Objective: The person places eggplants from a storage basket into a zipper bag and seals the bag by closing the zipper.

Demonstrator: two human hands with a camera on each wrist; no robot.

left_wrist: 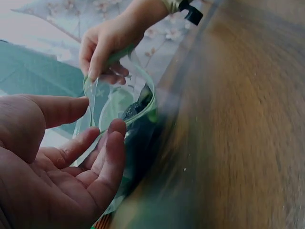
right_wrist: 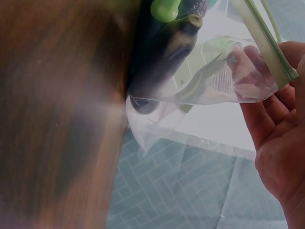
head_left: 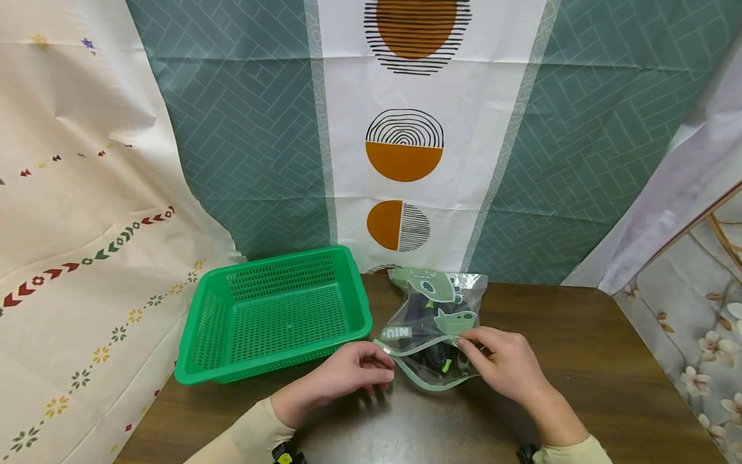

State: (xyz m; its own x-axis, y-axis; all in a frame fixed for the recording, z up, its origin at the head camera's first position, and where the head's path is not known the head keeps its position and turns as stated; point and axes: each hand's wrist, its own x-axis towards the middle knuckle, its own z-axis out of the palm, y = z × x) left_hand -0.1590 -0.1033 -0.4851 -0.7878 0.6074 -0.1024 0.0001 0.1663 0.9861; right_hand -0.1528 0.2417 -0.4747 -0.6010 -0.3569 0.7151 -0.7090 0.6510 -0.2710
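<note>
A clear zip bag (head_left: 472,296) with green cartoon prints lies on the table, its green-edged mouth gaping toward me. Inside are dark eggplants (right_wrist: 164,62), one with a bright green stem end; their number is unclear through the film. My right hand (head_left: 510,364) pinches the bag's rim at the right end of the mouth. At the left end is my left hand (head_left: 356,372), thumb and fingers spread apart in the left wrist view. Its fingertips are close to the rim; whether they touch it I cannot tell.
A green plastic basket (head_left: 361,303) with slotted walls stands to the left of the bag, nothing visible in it. Behind the brown wooden table (head_left: 580,348) hangs a patterned cloth (head_left: 249,148). A floral surface (head_left: 695,361) borders the table on the right.
</note>
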